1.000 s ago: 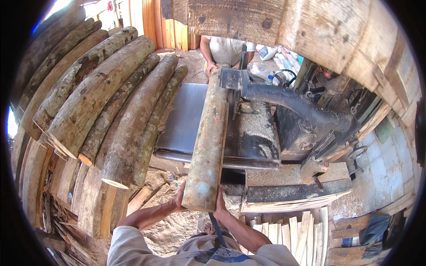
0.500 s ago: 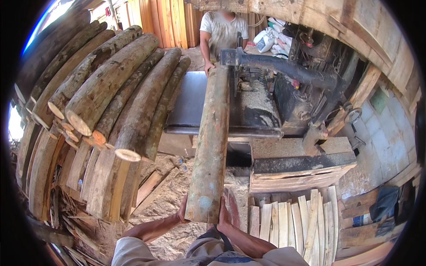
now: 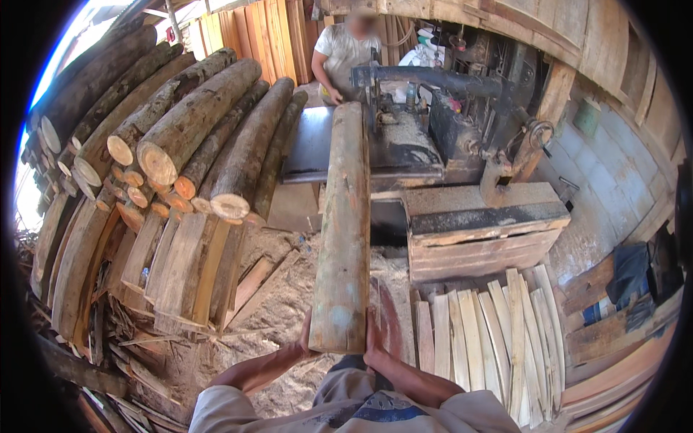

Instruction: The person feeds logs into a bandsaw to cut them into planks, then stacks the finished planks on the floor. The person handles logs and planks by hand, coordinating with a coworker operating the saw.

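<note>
Left hand (image 3: 304,338) and right hand (image 3: 374,342) clasp the near end of a log (image 3: 342,238) between them, one on each flank, held apart by its width. How far each grip reaches beneath is hidden and cannot be told.

The log runs lengthwise away from the hands. Its far end lies over the saw table (image 3: 307,144), just beside the upright part of the saw (image 3: 447,81); its near end projects well past the table's front edge. A co-worker's hand (image 3: 335,95) is near the far end; contact cannot be confirmed.

Handling assessment: by its length and thickness, the log is judged heavy, stiff and not fragile. Its grey-brown surface looks dry and should offer fair friction, though smoother patches could let a palm slide. Rounded flanks may allow it to roll if one side slackens. Recommended hold: low on both flanks, close to the near end, palms opposed, with support from below. Such length favours a second hold at the far end.
</note>
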